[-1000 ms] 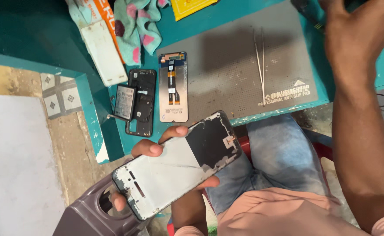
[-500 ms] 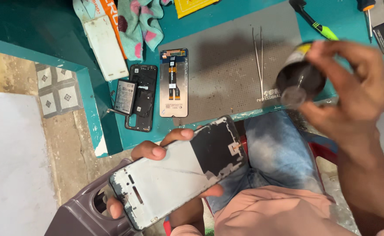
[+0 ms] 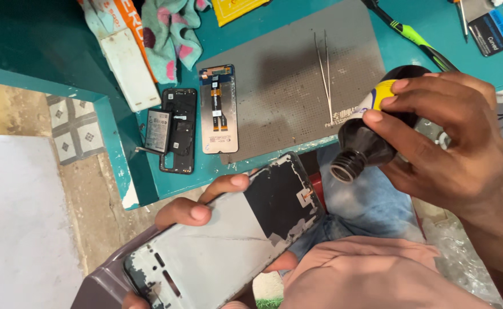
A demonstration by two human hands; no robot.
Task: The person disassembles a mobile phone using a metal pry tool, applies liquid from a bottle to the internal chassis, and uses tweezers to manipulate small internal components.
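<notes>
While the left hand (image 3: 206,209) grips the phone frame (image 3: 223,234), the right hand (image 3: 446,143) tilts 1 uncapped bottle (image 3: 371,134); applying liquid likely demands a steady pour.

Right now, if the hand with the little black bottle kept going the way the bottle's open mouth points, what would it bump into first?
Probably the phone frame held in the left hand. The right hand tilts the black bottle down-left toward the frame's dark upper end, though depth is hard to judge.
</notes>
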